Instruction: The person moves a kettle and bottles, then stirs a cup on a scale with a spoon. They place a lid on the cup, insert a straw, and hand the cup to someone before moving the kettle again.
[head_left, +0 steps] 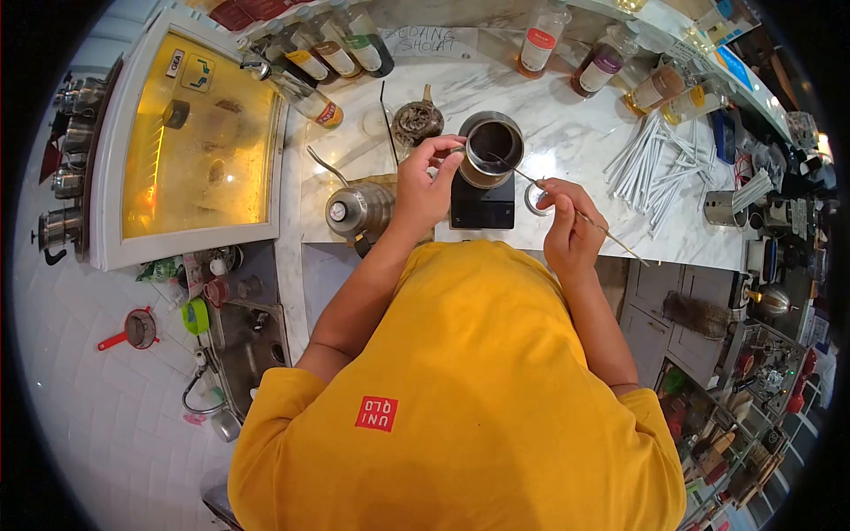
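A metal cup point(479, 180) with dark contents stands on a black scale point(482, 212) on the marble counter. My left hand point(429, 188) is at the cup's left rim, its thumb and fingertips pinched there. Between the fingers of my right hand point(573, 227) is a long thin metal spoon point(617, 240), slanting down to the left with its far end inside the cup. A round metal ring or lid point(537, 199) lies partly behind my right fingers. Left of my left hand stands a gooseneck kettle point(359, 211). Behind it is a dark patterned pot point(417, 122).
Bottles point(537, 44) line the back of the counter point(580, 115). Many white straws point(645, 168) lie to the right, near a metal holder point(726, 209). A glass-fronted cabinet point(199, 133) stands at the left, with a sink point(246, 350) below it.
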Demonstrator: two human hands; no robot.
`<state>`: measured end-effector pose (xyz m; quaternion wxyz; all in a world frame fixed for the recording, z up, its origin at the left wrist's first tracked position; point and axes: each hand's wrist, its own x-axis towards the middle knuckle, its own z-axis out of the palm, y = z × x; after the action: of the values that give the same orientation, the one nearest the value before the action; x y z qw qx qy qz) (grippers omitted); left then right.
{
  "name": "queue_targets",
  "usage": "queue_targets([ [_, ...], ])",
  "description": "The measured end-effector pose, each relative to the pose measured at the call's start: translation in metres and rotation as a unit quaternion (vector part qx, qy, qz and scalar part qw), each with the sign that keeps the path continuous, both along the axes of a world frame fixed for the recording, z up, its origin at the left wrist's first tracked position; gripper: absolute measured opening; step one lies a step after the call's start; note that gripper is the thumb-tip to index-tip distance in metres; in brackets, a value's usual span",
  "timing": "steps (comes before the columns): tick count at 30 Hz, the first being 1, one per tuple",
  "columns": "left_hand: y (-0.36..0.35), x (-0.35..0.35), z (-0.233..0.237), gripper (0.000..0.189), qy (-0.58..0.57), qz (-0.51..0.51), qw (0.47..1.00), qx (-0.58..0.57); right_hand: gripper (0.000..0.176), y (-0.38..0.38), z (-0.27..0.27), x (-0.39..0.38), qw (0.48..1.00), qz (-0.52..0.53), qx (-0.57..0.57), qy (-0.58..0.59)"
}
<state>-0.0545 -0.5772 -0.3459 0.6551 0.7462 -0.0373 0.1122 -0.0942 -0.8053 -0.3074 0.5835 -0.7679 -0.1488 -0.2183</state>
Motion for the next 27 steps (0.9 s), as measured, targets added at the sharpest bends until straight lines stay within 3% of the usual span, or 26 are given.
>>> queue_targets([
  [2, 0.001, 0.000, -0.002, 0.015, 0.017, 0.008, 1.000, -0.013, 0.019, 0.002, 0.000, 0.001, 0.999, -0.007, 0.047, -0.014],
  [6, 0.002, -0.002, -0.001, 0.017, 0.055, 0.029, 0.998, -0.001, 0.034, -0.004, 0.007, 0.007, 0.995, -0.094, -0.008, 0.038],
  [9, 0.003, 0.002, -0.001, 0.019, 0.065, 0.026, 0.998, 0.011, 0.037, 0.005, 0.023, 0.013, 0.972, -0.083, 0.179, 0.126],
  [17, 0.004, 0.001, -0.007, 0.022, 0.103, 0.009, 0.991, -0.081, 0.040, -0.015, 0.035, 0.000, 0.893, -0.130, 0.390, 0.182],
  [23, 0.009, -0.002, 0.000, 0.023, 0.100, -0.010, 0.987, -0.128, 0.039, -0.036, 0.017, -0.031, 0.863, -0.234, 0.412, 0.174],
  [27, 0.013, -0.003, 0.008, 0.023, 0.085, -0.023, 0.992, -0.094, 0.039, -0.051, -0.024, -0.042, 0.836, -0.333, 0.394, 0.189],
])
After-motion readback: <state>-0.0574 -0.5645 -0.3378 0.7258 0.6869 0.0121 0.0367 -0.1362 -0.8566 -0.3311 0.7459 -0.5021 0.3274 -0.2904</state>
